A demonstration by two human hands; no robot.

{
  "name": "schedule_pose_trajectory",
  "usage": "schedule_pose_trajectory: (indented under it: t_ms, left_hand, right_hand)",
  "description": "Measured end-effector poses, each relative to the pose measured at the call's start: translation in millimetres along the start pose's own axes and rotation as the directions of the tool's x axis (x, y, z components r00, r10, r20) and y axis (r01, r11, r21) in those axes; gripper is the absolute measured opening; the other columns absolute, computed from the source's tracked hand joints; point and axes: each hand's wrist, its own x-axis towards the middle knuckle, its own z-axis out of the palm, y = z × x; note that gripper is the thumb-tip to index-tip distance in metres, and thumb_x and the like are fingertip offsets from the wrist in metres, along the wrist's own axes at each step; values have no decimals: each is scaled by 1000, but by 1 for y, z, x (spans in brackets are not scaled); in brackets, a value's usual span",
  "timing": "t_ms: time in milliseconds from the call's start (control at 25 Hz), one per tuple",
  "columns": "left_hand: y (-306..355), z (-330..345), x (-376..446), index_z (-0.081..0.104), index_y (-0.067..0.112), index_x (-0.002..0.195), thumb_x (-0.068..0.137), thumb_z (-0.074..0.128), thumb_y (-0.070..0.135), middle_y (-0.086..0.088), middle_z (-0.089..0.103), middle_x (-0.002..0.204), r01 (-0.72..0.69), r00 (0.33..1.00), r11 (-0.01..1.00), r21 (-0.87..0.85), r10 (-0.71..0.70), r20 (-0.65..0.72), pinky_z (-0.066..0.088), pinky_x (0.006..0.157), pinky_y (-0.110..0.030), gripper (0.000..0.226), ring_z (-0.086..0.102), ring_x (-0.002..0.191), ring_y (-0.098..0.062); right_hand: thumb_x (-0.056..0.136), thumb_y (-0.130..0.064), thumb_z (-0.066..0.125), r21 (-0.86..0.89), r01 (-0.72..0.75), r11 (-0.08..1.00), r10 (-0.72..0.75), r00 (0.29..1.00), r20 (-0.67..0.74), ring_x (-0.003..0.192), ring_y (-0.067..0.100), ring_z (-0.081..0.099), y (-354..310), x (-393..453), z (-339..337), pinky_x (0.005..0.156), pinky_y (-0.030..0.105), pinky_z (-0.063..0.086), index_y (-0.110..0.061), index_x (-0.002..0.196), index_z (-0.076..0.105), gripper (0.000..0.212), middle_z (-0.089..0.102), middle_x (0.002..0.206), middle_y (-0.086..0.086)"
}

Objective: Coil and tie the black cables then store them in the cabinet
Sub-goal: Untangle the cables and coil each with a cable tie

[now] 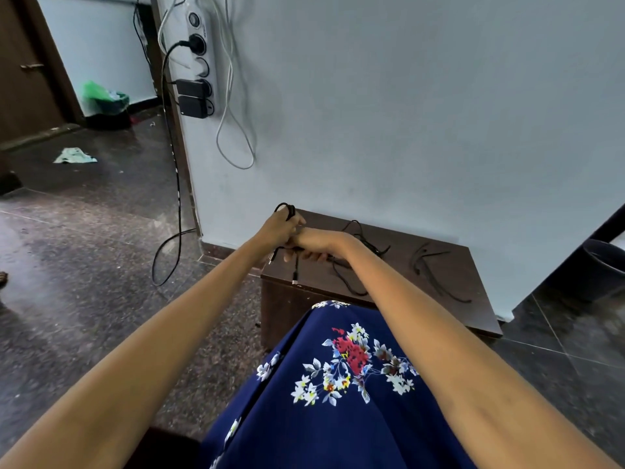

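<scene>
My left hand [279, 228] grips a black cable [285, 208], its loops wound round my fingers and standing up above the knuckles. My right hand [318, 242] crosses just beside it, wrist against the left hand, fingers curled down and pinching the same cable where it runs out below; a short end with a metal plug [295, 277] hangs from that grip over the cabinet [473, 265]. Both hands hover above the cabinet's left rear corner, near the wall [406, 113].

On the dark wooden top, a loose cable [365, 242] lies tangled just right of my right wrist, one strand trailing toward the front edge. Well apart from it, toward the right side, lies a second cable [429, 269], spread in a long curve.

My blue flowered dress [338, 384] fills the foreground between my forearms. On the wall at upper left a power strip [199, 55] hangs with black plugs in it, white and black cords drooping to the floor [84, 248].
</scene>
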Motion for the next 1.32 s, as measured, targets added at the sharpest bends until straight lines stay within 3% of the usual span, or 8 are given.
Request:
schedule_pose_trajectory:
  t_ms: [120,240,560,720,920,1040,1160,1320]
  left_hand:
    - [0,1,0,52,11,83,100,36,13,-2,60,65,24,999,999,-28,-23,29,45,46,-12,24,55,53,-11]
    - [-4,1,0,60,6,86,102,27,30,1,63,53,136,985,984,-112,-123,120,39,35,-18,43,45,32,-9]
    - [3,1,-5,49,13,77,98,23,52,9,25,42,269,869,766,-584,69,491,21,32,-16,52,20,32,-3]
    - [4,-1,-8,42,16,74,102,27,37,8,30,47,280,888,666,-691,93,450,26,37,-18,39,26,35,-5]
    - [0,-8,0,48,12,76,103,33,21,-9,67,86,121,990,516,-848,-1,141,59,67,-37,32,64,71,-22]
    - [-7,-9,9,43,14,78,103,31,18,-13,58,115,67,996,739,-671,-92,-3,50,89,-43,27,58,103,-30]
    - [-15,-5,11,41,11,94,101,34,13,-6,52,114,30,996,984,-174,-44,-72,44,77,-27,10,54,105,-24]
    - [-29,-1,10,48,-1,107,97,38,11,-18,62,105,-10,990,888,460,-55,128,47,76,-26,19,58,99,-32]
  right_hand:
    - [92,-24,40,-92,37,995,-39,999,-21,39,8,22,-5,-3,-15,39,17,18,-17,60,50,34,29,46,-7]
    - [94,-34,41,-121,83,989,-98,988,-120,37,8,26,-5,-2,-31,41,21,24,-19,52,45,45,34,41,-7]
    - [92,-39,45,263,180,948,15,800,-600,49,15,32,10,19,-43,52,25,26,-19,55,33,44,34,54,-1]
    - [99,-45,33,678,49,734,297,874,-385,28,7,27,25,30,-11,31,11,18,-18,61,43,47,38,50,-3]
    - [101,-37,24,524,-184,832,240,970,-39,28,3,20,28,35,26,30,16,16,-15,73,44,41,28,57,-4]
    - [102,-39,25,444,-204,872,156,977,141,30,2,23,21,29,21,31,14,21,-14,77,47,41,28,58,-5]
    - [100,-40,40,319,-140,937,59,966,252,33,0,27,9,22,7,32,12,26,-15,86,55,32,33,58,-6]
    - [93,-25,60,-138,-13,990,57,944,326,34,0,36,-2,16,-10,38,14,40,-15,79,54,19,39,56,-5]
